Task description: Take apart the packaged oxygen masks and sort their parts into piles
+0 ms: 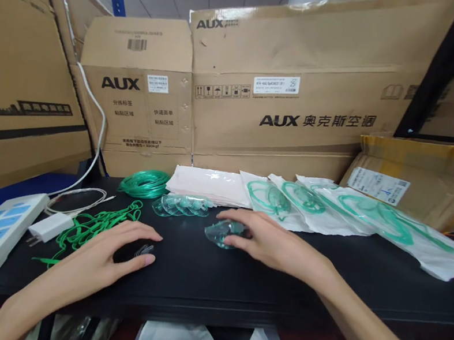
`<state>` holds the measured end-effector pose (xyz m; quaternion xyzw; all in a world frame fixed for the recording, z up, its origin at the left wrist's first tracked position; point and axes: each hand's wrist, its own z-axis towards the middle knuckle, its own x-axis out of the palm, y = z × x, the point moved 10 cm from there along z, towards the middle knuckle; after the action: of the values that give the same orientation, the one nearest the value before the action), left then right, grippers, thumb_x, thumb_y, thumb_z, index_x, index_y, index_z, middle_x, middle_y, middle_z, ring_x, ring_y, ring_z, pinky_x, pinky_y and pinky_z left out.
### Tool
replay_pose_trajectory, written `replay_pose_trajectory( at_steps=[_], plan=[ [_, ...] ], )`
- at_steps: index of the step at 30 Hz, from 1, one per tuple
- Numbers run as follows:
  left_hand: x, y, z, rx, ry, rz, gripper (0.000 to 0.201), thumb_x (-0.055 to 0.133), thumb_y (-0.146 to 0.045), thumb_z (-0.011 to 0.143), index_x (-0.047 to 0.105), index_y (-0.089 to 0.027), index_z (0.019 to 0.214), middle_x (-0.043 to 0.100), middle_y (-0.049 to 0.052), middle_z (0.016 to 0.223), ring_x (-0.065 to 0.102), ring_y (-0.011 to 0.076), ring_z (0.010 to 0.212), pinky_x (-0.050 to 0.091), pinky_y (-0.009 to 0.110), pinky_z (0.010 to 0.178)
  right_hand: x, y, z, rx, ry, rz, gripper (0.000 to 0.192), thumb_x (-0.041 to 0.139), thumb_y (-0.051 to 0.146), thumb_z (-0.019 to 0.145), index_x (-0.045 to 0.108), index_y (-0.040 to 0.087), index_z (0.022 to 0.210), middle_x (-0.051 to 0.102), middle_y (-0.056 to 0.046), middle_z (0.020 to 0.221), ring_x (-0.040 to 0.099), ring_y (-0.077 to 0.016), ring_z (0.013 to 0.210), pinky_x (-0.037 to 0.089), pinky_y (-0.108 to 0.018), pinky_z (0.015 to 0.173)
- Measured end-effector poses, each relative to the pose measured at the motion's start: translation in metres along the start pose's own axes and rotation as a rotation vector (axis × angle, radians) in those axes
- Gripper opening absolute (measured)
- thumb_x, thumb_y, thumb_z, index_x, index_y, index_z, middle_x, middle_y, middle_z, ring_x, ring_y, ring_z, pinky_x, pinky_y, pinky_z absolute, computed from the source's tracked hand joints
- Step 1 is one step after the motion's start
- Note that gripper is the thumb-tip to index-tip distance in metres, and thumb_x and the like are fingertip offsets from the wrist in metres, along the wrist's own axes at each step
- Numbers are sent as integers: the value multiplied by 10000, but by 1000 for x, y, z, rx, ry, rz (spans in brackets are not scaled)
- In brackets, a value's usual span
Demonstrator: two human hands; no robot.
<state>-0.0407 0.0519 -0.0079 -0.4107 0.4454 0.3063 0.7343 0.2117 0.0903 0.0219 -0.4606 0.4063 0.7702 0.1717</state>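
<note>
Beside green straps (pixel 106 218), our left hand (pixel 105 248) arches, fingers and thumb parted, apparently empty, by small metallic pieces (pixel 145 250); right of the overlapped masks (pixel 182 206), a clear oxygen mask (pixel 217 233) sits in our right hand's (pixel 265 238) curled fingers; we seem to be positioning it, needing a light grip next.

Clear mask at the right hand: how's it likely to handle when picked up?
The clear mask is probably light for its size: it looks like a thin, see-through shell. Its glossy highlights suggest a somewhat slippery surface. The rounded shape could rock if pushed.
</note>
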Motion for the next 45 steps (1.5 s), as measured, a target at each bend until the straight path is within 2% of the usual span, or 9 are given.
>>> replay_pose_trajectory(
  at_steps=[2, 6, 10, 14, 23, 29, 36, 41, 45],
  plan=[
    [-3, -9, 12, 15, -10, 24, 387, 531, -584, 1005, 637, -364, 1306, 634, -22, 1395, 587, 215, 1298, 438, 374, 1160, -15, -2, 15, -35, -74, -71, 438, 621, 368, 974, 605, 269, 1400, 642, -73, 1405, 545, -279, 1332, 420, -357, 1074],
    [-7, -28, 45, 74, -7, 128, 471, 482, -587, 1023, 596, -337, 1406, 601, -9, 1470, 526, 230, 1388, 387, 400, 1207, -31, -8, 51, -47, -128, -163, 380, 616, 336, 975, 638, 237, 1341, 689, -102, 1318, 636, -278, 1202, 470, -347, 978],
    [-6, -35, 79, 119, 13, 252, 595, 470, -575, 1024, 497, -263, 1529, 492, 31, 1589, 436, 264, 1475, 330, 435, 1244, -29, -14, 77, -46, -143, -193, 394, 632, 374, 969, 630, 244, 1341, 714, -115, 1239, 636, -298, 1183, 471, -371, 960],
    [1, -30, 97, 133, 37, 322, 646, 453, -560, 1028, 455, -195, 1561, 434, 70, 1627, 412, 276, 1492, 320, 432, 1248, -18, -16, 89, -63, -112, -216, 422, 637, 403, 965, 620, 254, 1360, 720, -119, 1210, 656, -301, 1147, 481, -371, 941],
    [6, -15, 100, 147, 31, 300, 660, 458, -584, 1018, 468, -202, 1556, 436, 64, 1626, 428, 288, 1483, 338, 426, 1241, 5, -14, 97, -106, 1, -251, 410, 640, 298, 970, 633, 191, 1366, 684, -170, 1343, 629, -316, 1249, 482, -366, 996],
    [6, -17, 99, 161, 43, 283, 655, 465, -555, 1025, 448, -190, 1568, 421, 73, 1633, 421, 285, 1486, 318, 443, 1248, 10, -4, 90, -85, 30, -290, 447, 632, 377, 975, 643, 157, 1364, 706, -211, 1277, 666, -353, 1189, 515, -376, 926],
    [3, -16, 99, 163, 39, 253, 634, 487, -546, 1019, 458, -223, 1564, 431, 64, 1628, 426, 292, 1483, 320, 451, 1243, 12, -1, 92, -107, 79, -312, 374, 626, 253, 974, 656, 181, 1340, 755, -171, 1179, 718, -301, 1065, 516, -321, 841],
    [6, -19, 98, 175, 31, 273, 608, 478, -536, 1020, 494, -225, 1543, 445, 72, 1619, 447, 306, 1468, 346, 471, 1227, 17, 0, 94, -126, 65, -341, 403, 586, 258, 1003, 610, 135, 1386, 724, -205, 1230, 678, -314, 1166, 494, -330, 903],
    [9, -19, 98, 179, 19, 293, 593, 462, -534, 1024, 519, -224, 1526, 443, 73, 1620, 447, 322, 1466, 360, 497, 1217, 24, 7, 94, -157, 54, -378, 292, 571, 203, 1004, 669, 128, 1269, 703, -185, 1144, 686, -282, 1084, 492, -324, 888]
  ],
)
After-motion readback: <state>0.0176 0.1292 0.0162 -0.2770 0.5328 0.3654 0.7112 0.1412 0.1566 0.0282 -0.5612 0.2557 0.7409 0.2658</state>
